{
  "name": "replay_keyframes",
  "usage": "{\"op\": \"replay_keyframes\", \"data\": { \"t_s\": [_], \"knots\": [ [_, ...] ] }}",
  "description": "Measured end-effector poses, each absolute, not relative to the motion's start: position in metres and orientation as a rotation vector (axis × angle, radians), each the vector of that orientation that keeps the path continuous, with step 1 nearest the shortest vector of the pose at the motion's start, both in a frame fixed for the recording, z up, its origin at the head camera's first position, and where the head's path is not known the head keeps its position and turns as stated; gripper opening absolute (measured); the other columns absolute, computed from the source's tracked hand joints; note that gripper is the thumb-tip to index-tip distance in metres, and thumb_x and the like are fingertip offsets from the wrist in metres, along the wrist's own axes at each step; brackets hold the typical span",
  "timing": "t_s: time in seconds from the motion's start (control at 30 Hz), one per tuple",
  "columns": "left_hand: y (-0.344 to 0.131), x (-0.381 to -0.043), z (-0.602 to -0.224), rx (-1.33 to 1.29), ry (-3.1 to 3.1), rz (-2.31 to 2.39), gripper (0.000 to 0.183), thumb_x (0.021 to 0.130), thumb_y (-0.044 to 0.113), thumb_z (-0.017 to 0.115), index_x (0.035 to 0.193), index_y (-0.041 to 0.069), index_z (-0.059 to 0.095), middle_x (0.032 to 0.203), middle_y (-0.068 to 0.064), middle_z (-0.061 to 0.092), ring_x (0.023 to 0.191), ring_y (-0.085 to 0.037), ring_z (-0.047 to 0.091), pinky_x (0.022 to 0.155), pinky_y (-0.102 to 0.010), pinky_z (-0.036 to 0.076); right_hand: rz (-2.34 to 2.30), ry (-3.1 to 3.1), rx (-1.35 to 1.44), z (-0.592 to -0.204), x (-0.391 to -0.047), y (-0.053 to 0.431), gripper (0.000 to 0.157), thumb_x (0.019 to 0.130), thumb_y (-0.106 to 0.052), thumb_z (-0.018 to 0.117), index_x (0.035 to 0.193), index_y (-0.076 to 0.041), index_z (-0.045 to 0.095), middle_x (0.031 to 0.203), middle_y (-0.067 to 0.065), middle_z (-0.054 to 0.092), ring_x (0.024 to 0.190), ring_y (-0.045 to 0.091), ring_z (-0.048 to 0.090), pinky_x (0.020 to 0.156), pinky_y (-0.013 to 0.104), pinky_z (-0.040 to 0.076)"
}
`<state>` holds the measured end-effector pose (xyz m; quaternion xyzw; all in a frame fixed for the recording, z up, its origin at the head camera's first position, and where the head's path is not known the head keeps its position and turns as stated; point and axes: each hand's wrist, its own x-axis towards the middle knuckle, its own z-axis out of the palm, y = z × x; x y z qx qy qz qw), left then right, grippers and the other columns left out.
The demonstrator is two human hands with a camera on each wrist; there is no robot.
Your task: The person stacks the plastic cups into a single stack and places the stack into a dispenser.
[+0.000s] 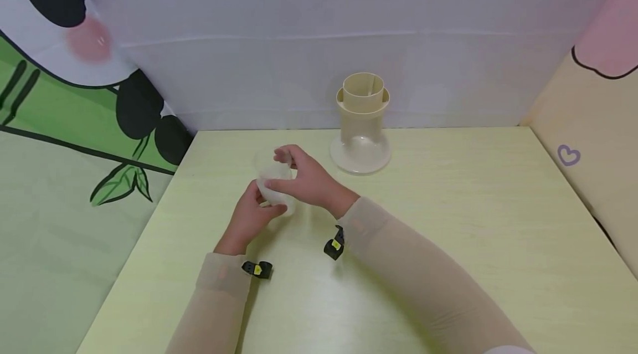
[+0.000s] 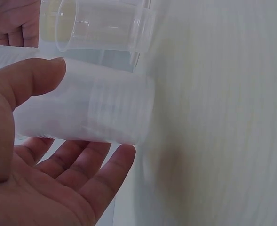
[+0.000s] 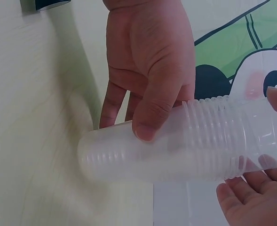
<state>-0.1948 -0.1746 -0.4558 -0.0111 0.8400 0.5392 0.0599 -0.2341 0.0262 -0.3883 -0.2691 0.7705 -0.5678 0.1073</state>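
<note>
A stack of clear, ribbed plastic cups (image 1: pixel 275 197) is held upright over the left middle of the table. My left hand (image 1: pixel 245 220) grips its lower part, thumb on one side and fingers on the other, as the left wrist view also shows on the stack (image 2: pixel 114 106). Around the upper end is my right hand (image 1: pixel 311 179), its thumb and fingers to either side of the topmost cup (image 3: pixel 260 136). That cup stands out a little beyond the closely nested rims. In the right wrist view, the left hand (image 3: pixel 150 70) covers part of the stack's side.
A cup holder (image 1: pixel 363 121) with a beige round top, see-through body and round white base stands at the table's back, right of the hands. White cloth (image 1: pixel 269 77) hangs behind the pale wooden table (image 1: pixel 478 221). Both sleeves carry small black wrist cameras.
</note>
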Motion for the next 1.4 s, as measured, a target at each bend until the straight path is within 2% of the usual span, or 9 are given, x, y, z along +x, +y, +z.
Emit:
{"op": "replay_keyframes", "data": {
  "t_s": [0.33, 0.6, 0.8, 1.4],
  "knots": [
    [-0.174, -0.192, -0.454, -0.032, 2.557, 1.62, 0.07, 0.093, 0.017, 0.078, 0.151, 0.014, 0.038, 0.151, -0.005, 0.049, 0.137, -0.031, 0.049, 0.101, -0.053, 0.05, -1.66, 2.279, -0.752, -0.393, -0.234, 0.024, 0.075, 0.091, -0.034, 0.081, 0.149, -0.006, 0.043, 0.15, 0.004, 0.049, 0.139, 0.026, 0.046, 0.114, 0.043, 0.039],
    [-0.173, -0.194, -0.455, -0.027, 2.557, 1.621, 0.072, 0.092, 0.017, 0.078, 0.151, 0.014, 0.037, 0.151, -0.006, 0.049, 0.136, -0.031, 0.049, 0.1, -0.053, 0.05, -1.599, 2.325, -0.694, -0.396, -0.235, 0.023, 0.074, 0.09, -0.032, 0.081, 0.149, -0.008, 0.044, 0.147, 0.002, 0.05, 0.136, 0.025, 0.047, 0.107, 0.04, 0.045],
    [-0.172, -0.193, -0.453, -0.046, 2.547, 1.618, 0.072, 0.092, 0.018, 0.079, 0.151, 0.015, 0.037, 0.151, -0.005, 0.049, 0.136, -0.03, 0.049, 0.1, -0.052, 0.05, -1.585, 2.326, -0.679, -0.395, -0.234, 0.024, 0.073, 0.09, -0.031, 0.082, 0.149, -0.008, 0.044, 0.144, 0.003, 0.051, 0.137, 0.026, 0.047, 0.109, 0.042, 0.044],
    [-0.171, -0.193, -0.452, -0.08, 2.553, 1.602, 0.071, 0.092, 0.019, 0.079, 0.149, 0.012, 0.038, 0.15, -0.009, 0.049, 0.137, -0.034, 0.048, 0.102, -0.054, 0.049, -1.622, 2.31, -0.665, -0.394, -0.234, 0.035, 0.076, 0.09, -0.025, 0.082, 0.151, -0.008, 0.042, 0.151, 0.005, 0.049, 0.14, 0.023, 0.045, 0.114, 0.042, 0.039]
  ]
}}
